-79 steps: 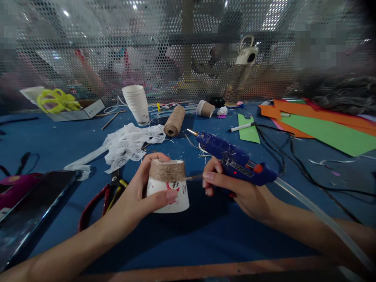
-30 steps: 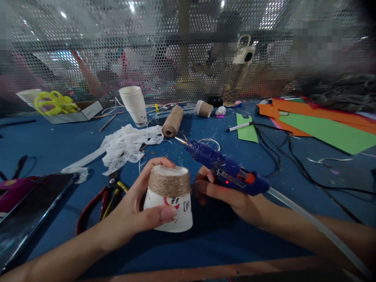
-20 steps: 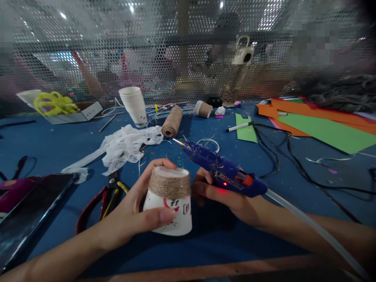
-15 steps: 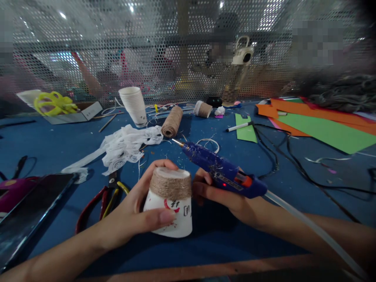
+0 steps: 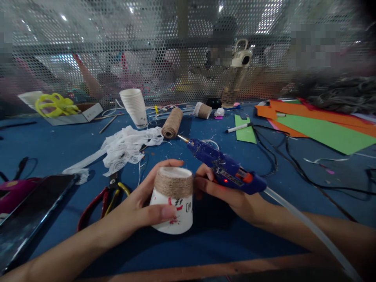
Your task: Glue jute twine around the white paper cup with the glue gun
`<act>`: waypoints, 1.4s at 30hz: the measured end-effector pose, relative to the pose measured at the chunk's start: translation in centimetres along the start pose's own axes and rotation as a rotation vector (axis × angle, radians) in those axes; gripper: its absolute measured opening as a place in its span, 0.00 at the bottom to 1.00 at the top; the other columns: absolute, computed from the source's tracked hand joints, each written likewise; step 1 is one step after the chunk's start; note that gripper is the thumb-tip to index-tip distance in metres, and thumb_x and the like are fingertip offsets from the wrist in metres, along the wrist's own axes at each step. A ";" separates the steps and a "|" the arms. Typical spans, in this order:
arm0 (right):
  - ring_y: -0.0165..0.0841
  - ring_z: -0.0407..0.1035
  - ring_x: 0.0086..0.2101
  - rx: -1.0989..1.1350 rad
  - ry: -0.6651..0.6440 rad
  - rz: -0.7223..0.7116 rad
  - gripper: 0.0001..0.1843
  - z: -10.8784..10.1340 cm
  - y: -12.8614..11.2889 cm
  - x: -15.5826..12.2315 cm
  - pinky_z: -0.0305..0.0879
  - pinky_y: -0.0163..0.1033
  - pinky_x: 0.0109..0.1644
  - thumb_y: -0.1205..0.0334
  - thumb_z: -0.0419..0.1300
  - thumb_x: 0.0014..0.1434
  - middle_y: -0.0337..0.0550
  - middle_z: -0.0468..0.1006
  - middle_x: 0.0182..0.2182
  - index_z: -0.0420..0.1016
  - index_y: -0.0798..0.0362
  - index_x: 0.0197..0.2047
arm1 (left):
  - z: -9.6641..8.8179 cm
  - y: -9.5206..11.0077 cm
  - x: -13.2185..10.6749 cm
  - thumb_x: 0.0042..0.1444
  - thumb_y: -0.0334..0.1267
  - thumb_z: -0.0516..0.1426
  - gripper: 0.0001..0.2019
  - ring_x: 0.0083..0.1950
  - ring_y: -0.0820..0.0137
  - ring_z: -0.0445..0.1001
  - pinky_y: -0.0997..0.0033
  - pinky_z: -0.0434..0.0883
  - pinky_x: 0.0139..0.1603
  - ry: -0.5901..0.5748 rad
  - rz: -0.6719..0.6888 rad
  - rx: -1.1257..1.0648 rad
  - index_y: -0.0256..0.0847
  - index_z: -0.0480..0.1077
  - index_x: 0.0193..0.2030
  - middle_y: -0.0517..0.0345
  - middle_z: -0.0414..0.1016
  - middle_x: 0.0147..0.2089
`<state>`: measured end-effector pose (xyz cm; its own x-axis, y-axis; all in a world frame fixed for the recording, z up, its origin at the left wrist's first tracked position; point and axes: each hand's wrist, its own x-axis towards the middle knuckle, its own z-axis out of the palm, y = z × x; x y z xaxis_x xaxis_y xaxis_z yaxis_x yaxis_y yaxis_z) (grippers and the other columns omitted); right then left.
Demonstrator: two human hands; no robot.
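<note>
My left hand [image 5: 141, 205] is wrapped round an upturned white paper cup [image 5: 173, 200] whose upper part is wound with brown twine. It holds the cup just above the blue table [image 5: 205, 239]. My right hand [image 5: 226, 194] grips a blue hot glue gun [image 5: 225, 166] with a red light on its side. The gun's metal nozzle points up and to the left, past the cup. A clear glue stick [image 5: 308, 231] juts out of the gun's back toward the lower right. The right fingertips rest against the cup's side.
White lace ribbon [image 5: 123, 147], a twine spool [image 5: 172, 123], stacked paper cups [image 5: 135, 106], red-handled pliers [image 5: 101, 199], a dark tablet [image 5: 26, 213], a marker [image 5: 238, 127], black cables [image 5: 293, 164] and coloured paper sheets [image 5: 320, 125] lie about. A perforated metal screen [image 5: 176, 51] closes off the back.
The glue gun has swung round, its nozzle now pointing more up and away from the cup. My left hand has turned the cup slightly and shifted it right.
</note>
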<state>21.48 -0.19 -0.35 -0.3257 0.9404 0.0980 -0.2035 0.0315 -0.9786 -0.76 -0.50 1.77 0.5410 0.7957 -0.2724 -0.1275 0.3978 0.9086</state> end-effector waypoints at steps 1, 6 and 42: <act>0.28 0.72 0.29 -0.008 -0.002 0.003 0.23 0.0 0.0 0.0 0.69 0.36 0.38 0.50 0.73 0.57 0.31 0.72 0.26 0.63 0.50 0.29 | 0.0 0.0 0.1 0.45 0.44 0.74 0.40 0.53 0.54 0.81 0.67 0.74 0.49 0.003 0.003 -0.019 0.53 0.65 0.65 0.55 0.84 0.48; 0.28 0.73 0.29 -0.063 0.045 0.031 0.19 0.0 -0.2 0.0 0.69 0.36 0.38 0.53 0.72 0.57 0.31 0.74 0.27 0.65 0.49 0.30 | -0.3 -0.1 0.7 0.44 0.40 0.74 0.35 0.43 0.61 0.84 0.70 0.76 0.42 0.065 0.026 -0.125 0.54 0.70 0.60 0.60 0.87 0.44; 0.23 0.61 0.20 -0.194 0.299 0.152 0.17 -1.0 -0.7 0.1 0.58 0.31 0.23 0.48 0.72 0.56 0.32 0.72 0.22 0.78 0.53 0.37 | -0.4 -0.1 1.2 0.56 0.41 0.69 0.22 0.43 0.69 0.81 0.77 0.76 0.43 0.222 -0.005 -0.054 0.44 0.74 0.56 0.57 0.86 0.45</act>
<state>22.48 0.20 0.14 -0.0491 0.9956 -0.0795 0.0143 -0.0789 -0.9968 -0.42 0.61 1.26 0.3463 0.8721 -0.3458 -0.1730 0.4216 0.8901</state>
